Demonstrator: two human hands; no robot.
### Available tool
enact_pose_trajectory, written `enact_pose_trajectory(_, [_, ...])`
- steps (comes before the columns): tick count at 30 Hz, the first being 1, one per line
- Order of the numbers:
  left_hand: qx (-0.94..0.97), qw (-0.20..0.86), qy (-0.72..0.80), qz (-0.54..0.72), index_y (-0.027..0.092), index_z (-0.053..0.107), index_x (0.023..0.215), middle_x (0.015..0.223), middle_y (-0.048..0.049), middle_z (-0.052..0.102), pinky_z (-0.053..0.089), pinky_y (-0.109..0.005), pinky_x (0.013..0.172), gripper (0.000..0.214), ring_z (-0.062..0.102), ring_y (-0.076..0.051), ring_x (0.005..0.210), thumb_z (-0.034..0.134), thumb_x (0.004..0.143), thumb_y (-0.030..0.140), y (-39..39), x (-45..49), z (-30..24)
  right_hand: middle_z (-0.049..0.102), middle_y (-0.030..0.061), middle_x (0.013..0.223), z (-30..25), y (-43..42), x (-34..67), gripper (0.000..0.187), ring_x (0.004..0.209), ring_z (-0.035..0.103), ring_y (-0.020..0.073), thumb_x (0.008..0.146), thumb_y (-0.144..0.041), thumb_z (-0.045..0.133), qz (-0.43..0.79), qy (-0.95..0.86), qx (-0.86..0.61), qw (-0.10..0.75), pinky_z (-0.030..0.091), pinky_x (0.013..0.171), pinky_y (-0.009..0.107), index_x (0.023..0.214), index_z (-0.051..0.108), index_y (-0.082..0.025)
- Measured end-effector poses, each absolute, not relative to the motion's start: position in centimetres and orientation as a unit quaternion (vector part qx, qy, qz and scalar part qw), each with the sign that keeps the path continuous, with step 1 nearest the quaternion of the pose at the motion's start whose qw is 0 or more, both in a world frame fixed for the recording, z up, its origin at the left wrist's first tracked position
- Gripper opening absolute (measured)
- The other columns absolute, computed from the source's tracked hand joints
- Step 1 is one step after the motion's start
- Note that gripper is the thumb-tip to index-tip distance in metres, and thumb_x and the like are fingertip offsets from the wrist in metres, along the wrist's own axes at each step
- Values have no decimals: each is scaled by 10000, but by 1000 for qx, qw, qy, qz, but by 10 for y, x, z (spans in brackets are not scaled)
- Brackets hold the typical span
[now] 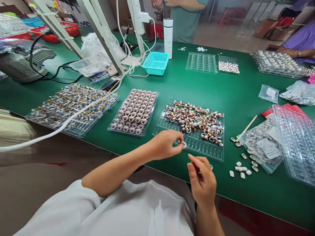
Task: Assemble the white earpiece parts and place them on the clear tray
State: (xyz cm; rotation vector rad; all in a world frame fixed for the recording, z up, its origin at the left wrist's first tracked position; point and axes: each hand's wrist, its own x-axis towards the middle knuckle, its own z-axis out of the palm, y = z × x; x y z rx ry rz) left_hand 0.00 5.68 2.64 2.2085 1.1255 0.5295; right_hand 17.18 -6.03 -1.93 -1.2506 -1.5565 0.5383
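My left hand (169,144) pinches a small whitish ring-shaped part (184,145) between thumb and fingertips, above the front edge of a clear ribbed tray (209,152). On that tray lies a heap of small beige parts (192,121) with orange and dark bits. Just to the right and nearer to me is my right hand (203,180), its fingers curled in and the thumb close to the forefinger. What it holds, if anything, is hidden. Loose white oval caps (242,169) lie on the green table to its right.
Left of the heap sit a tray of beige cup-shaped parts (134,111) and stacked trays of wired parts (73,108). A white cable (61,127) crosses them. Right are a bag of parts (263,144) and stacked clear trays (297,144). Behind stand a turquoise basket (156,64) and white bottle (168,39).
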Motion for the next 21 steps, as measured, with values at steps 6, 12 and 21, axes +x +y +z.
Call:
enact_pose_trajectory(6, [817, 407, 364, 185, 157, 694, 902, 807, -46, 764, 527, -256, 686, 145, 700, -170, 718, 605, 801, 211, 12, -3, 26, 636, 28, 913, -7, -59, 179, 91, 732, 607, 118, 948, -215, 596, 330, -641, -534, 443, 503, 607, 215, 1023, 646, -206])
enact_pose_trajectory(12, [751, 490, 368, 245, 143, 701, 952, 835, -54, 764, 560, -238, 685, 169, 698, -143, 701, 633, 824, 228, 5, -4, 8, 634, 21, 868, -4, -62, 183, 75, 692, 570, 114, 940, -257, 624, 374, -617, -553, 416, 441, 572, 218, 924, 681, -211])
enact_pose_trajectory(21, [636, 623, 359, 279, 119, 738, 1050, 930, -93, 773, 581, -273, 770, 258, 713, -173, 813, 709, 838, 263, 3, -6, 0, 645, 7, 775, -17, -68, 168, 142, 597, 521, 99, 910, -338, 659, 457, -410, -585, 530, 445, 512, 207, 915, 730, -215])
